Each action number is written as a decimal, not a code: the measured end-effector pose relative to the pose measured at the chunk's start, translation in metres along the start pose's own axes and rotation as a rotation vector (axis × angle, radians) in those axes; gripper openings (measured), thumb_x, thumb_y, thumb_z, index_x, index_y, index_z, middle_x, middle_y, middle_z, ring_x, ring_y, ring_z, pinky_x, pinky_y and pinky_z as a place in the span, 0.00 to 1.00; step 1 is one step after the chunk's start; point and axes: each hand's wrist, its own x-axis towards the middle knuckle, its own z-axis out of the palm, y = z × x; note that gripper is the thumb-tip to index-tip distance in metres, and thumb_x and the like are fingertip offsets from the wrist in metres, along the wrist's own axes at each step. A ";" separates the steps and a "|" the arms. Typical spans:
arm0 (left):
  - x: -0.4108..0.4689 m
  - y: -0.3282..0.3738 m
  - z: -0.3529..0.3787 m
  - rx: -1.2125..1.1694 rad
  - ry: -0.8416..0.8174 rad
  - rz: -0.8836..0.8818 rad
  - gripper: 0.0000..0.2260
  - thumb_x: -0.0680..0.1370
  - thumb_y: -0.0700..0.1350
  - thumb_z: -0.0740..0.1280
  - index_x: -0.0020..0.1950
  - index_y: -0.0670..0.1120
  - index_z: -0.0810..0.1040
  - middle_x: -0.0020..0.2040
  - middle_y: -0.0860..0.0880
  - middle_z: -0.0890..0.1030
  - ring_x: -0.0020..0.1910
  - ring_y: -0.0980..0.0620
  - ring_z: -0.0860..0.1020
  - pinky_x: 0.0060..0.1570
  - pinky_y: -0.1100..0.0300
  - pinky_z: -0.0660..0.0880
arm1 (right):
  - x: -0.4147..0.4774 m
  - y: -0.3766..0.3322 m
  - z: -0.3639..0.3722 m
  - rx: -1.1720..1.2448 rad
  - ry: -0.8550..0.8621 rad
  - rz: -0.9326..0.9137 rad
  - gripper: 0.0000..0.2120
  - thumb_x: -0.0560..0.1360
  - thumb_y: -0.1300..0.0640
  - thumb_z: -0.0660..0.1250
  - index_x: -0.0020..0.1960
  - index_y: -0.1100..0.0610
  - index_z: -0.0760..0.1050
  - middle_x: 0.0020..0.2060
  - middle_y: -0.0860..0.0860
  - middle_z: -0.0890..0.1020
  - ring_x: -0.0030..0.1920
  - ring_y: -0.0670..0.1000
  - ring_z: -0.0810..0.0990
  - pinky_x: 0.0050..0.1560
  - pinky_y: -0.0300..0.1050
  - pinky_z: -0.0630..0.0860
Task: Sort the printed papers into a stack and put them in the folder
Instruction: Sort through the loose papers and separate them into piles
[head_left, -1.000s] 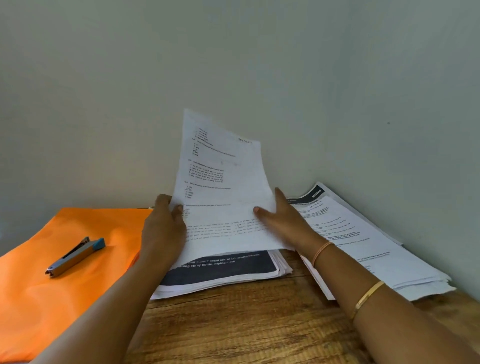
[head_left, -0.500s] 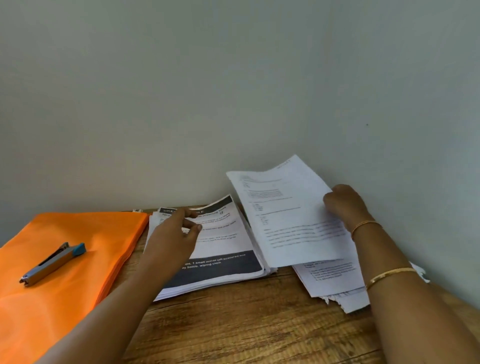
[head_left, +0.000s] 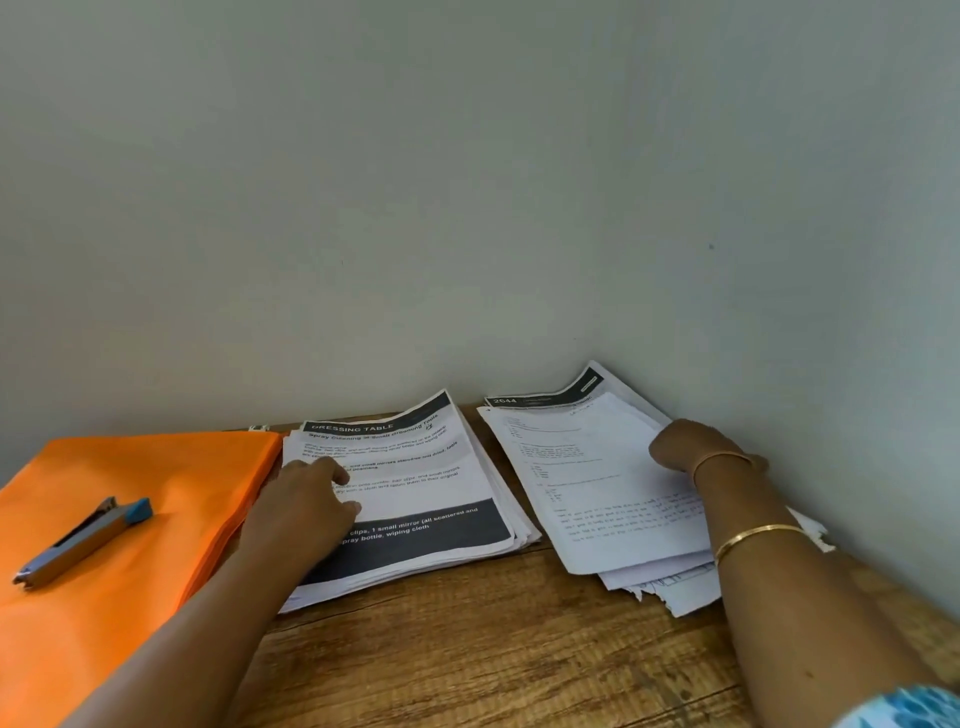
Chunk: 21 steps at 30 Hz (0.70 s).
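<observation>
1. Head view. The wooden desk (head_left: 493, 649) sits in a wall corner and carries two heaps of printed papers, not yet one stack.
2. The left pile (head_left: 415, 483) lies at the middle of the desk's back edge, its top page headed "DRESSING TABLE" and its edges fanned. It is just beside the orange folder (head_left: 145, 467), which lies flat along the desk's left edge with a stapler (head_left: 83, 540) on it.
3. The right pile (head_left: 665, 582) is in the desk's back right corner against the wall, askew. Its lower sheets are ragged at the near edge.
4. The left hand (head_left: 301, 512) rests on the left pile's left side. Its fingers are loosely bent with the tips touching the top page, and I see nothing pinched.
5. The right hand (head_left: 691, 449) has its fingers curled round the right edge of the right pile's top sheet (head_left: 597, 499), which lies nearly flat.
6. Step, as judged: sorting sheet by sheet. Filing has not begun.
7. Next, as judged:
   - Release that sheet.
   - Peel one page off the left pile without dragging those beneath.
   - Later, square the piles and take the stapler off the folder.
</observation>
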 end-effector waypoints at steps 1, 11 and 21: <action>0.000 0.001 0.000 0.016 -0.024 0.004 0.20 0.76 0.52 0.68 0.66 0.52 0.71 0.68 0.47 0.70 0.64 0.48 0.71 0.59 0.56 0.71 | -0.009 -0.002 -0.002 -0.026 0.039 -0.002 0.24 0.77 0.51 0.57 0.72 0.56 0.65 0.70 0.57 0.66 0.69 0.59 0.64 0.70 0.56 0.59; 0.001 -0.001 -0.004 0.018 -0.028 -0.063 0.22 0.76 0.51 0.68 0.69 0.51 0.69 0.69 0.46 0.68 0.65 0.48 0.70 0.59 0.57 0.71 | -0.091 -0.079 0.021 0.015 0.045 -0.746 0.23 0.79 0.53 0.57 0.73 0.50 0.62 0.74 0.50 0.64 0.73 0.56 0.62 0.72 0.66 0.47; -0.001 0.000 -0.005 -0.023 0.060 -0.069 0.20 0.77 0.45 0.67 0.68 0.48 0.70 0.64 0.47 0.73 0.59 0.51 0.72 0.45 0.64 0.66 | -0.132 -0.101 0.064 -0.492 -0.237 -1.026 0.31 0.81 0.39 0.45 0.78 0.55 0.49 0.77 0.54 0.51 0.77 0.54 0.51 0.70 0.65 0.31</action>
